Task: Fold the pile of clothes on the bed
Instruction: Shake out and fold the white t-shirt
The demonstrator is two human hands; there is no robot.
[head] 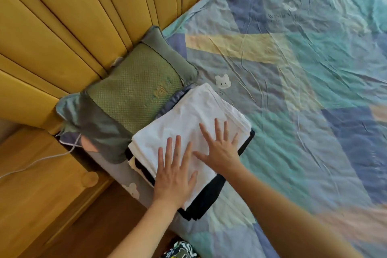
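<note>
Behind the bed (293, 69) stands a yellow padded wall (62, 16), and you lean over the near corner. Your left hand (173, 178) lies flat with fingers spread wide, pressing the white cloth (188, 115). Your right hand (219, 148) does the same just beside it. This folded white cloth sits on top of a dark folded cloth (201, 205), next to the green pillow (136, 94). I think the folding is nearly done. A patterned piece (180, 251) peeks in at the bottom edge, maybe still to fold.

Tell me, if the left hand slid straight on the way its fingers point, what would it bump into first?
Probably the green pillow. The left hand lies flat on the white folded garment, fingers pointing along it towards the pillow beside the stack.
</note>
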